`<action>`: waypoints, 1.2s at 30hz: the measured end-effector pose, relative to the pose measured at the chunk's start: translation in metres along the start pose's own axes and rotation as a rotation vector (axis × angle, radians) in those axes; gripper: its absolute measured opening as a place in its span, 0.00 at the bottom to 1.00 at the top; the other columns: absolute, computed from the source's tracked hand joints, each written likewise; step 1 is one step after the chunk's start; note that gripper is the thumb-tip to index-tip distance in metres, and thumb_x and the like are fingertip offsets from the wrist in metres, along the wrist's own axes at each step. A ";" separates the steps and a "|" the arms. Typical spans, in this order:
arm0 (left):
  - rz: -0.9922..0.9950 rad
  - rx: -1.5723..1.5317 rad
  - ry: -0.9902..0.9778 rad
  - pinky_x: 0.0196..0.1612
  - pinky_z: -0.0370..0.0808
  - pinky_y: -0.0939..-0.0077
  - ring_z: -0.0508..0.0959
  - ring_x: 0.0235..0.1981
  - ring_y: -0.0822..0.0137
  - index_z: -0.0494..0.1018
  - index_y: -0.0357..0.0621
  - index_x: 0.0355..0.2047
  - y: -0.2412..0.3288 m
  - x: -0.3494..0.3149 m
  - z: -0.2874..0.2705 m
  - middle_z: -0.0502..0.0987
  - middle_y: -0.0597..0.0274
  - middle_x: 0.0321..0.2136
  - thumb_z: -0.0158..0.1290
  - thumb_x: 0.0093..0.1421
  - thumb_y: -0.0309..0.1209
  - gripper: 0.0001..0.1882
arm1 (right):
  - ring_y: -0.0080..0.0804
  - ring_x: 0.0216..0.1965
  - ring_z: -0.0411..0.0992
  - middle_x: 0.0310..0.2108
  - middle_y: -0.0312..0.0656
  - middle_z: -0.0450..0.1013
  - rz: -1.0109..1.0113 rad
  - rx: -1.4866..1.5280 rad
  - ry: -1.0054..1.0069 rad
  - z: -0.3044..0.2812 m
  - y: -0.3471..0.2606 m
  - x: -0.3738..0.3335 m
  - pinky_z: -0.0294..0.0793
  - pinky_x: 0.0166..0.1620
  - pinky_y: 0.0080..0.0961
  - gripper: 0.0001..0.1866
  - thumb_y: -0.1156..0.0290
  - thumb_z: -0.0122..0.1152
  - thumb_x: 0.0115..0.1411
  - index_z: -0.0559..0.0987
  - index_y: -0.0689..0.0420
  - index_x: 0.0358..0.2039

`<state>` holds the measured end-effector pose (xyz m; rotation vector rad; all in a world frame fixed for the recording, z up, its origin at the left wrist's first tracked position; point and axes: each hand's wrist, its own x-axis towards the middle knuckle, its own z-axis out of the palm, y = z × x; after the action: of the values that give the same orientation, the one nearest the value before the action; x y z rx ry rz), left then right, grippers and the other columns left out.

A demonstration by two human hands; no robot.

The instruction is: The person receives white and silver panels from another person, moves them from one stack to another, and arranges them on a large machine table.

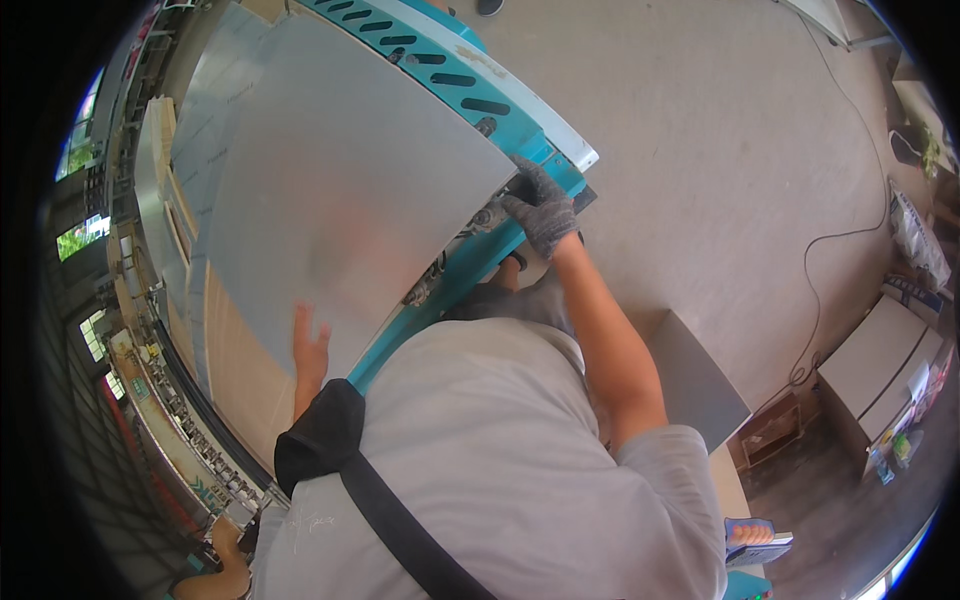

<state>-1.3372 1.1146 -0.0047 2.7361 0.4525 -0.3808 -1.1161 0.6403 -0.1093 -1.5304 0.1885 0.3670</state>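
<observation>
A large, smooth grey panel (pixel 330 130) lies on a machine with a teal slotted frame (pixel 450 80). My left hand (pixel 312 345) is bare and rests on the panel near its lower edge, fingers spread. At the panel's right corner, my right hand (pixel 545 212) wears a dark grey glove. Its thumb and fingers close around that corner, next to metal rollers (pixel 485 218) set along the teal frame. The fingertips beneath the edge are hidden.
Stacked boards (pixel 165 190) stand beyond the panel at left, near a tan sheet (pixel 240 360). Another person's arm (pixel 230 555) shows at lower left. A grey box-like piece (pixel 690 380) stands by my right elbow. A cable (pixel 812 290) runs over the floor, near cartons (pixel 880 360).
</observation>
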 end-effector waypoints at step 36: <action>-0.111 0.023 0.461 0.69 0.59 0.46 0.66 0.66 0.42 0.71 0.38 0.61 -0.063 -0.069 0.031 0.69 0.45 0.64 0.52 0.59 0.38 0.30 | 0.48 0.56 0.66 0.55 0.53 0.63 -0.553 -0.666 0.410 0.104 0.014 0.011 0.69 0.58 0.44 0.33 0.50 0.56 0.69 0.68 0.67 0.59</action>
<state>-1.4284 1.1409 -0.0296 2.8195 0.7198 0.2304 -1.1221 0.7451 -0.1217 -2.2208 -0.0550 -0.3718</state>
